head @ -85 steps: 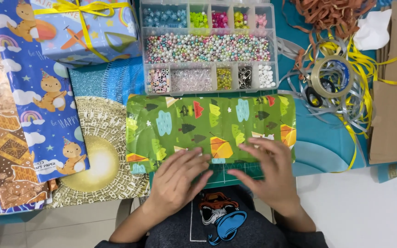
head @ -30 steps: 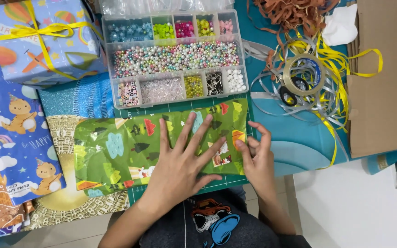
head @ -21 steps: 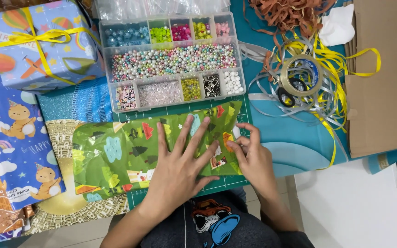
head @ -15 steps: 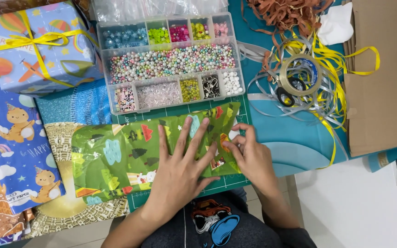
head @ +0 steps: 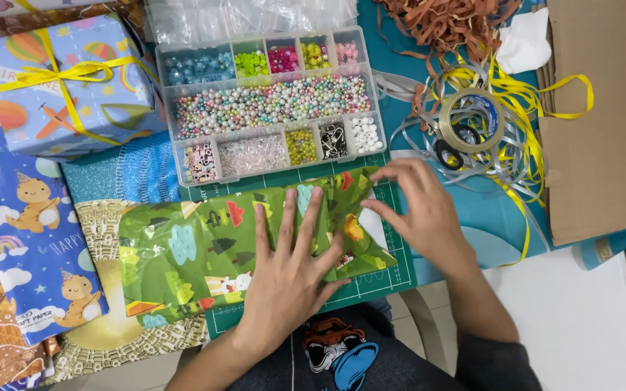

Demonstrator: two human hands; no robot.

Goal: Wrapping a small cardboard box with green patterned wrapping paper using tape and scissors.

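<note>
Green wrap (head: 197,253): glossy paper, creased. Bead box (head: 269,101): clear hard plastic, shiny beads. Carton (head: 603,116): matt brown cardboard. Ribbons (head: 516,94): satiny. Tape roll (head: 471,119): glossy.

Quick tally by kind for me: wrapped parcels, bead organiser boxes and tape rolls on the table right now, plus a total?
Wrapped parcels: 2, the green parcel under the left hand and right hand, and the blue parcel with yellow ribbon.
Bead organiser boxes: 1, the bead box.
Tape rolls: 1, the tape roll.
Total: 4
</note>
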